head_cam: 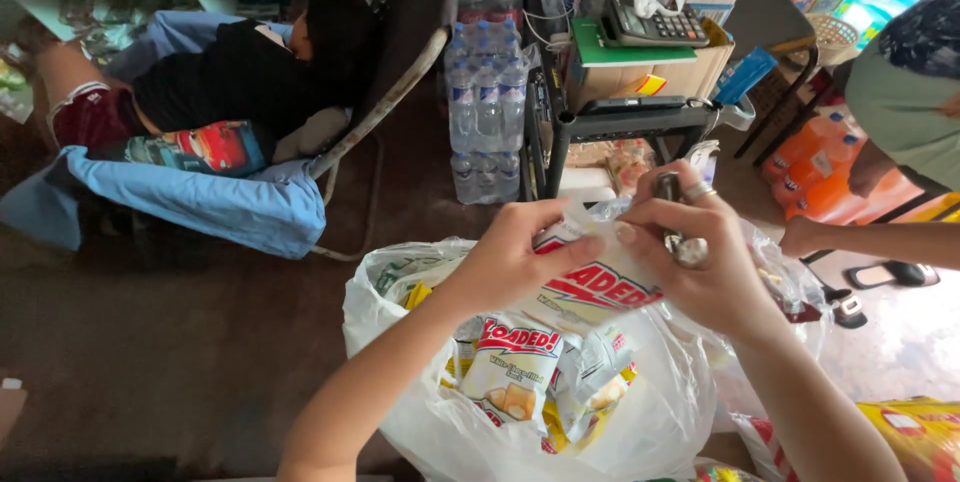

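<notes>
The left hand (pixel 515 257) pinches the upper edge of a snack packet (pixel 590 287), fingers closed over it so the packet's top is hidden; the right hand (pixel 690 262) grips the same packet's other side with thumb pressed down, and its curled fingers also hold a small metal object (pixel 680 242) too covered to identify; the packet is white with red and yellow print, crinkled and partly masked by both hands, held just above an open white plastic bag (pixel 400 342); more matching packets (pixel 515 367) lie inside the bag; another person's hand (pixel 805 237) enters at the right, cut off by the frame; behind stands a pack of water bottles (pixel 485 112).
</notes>
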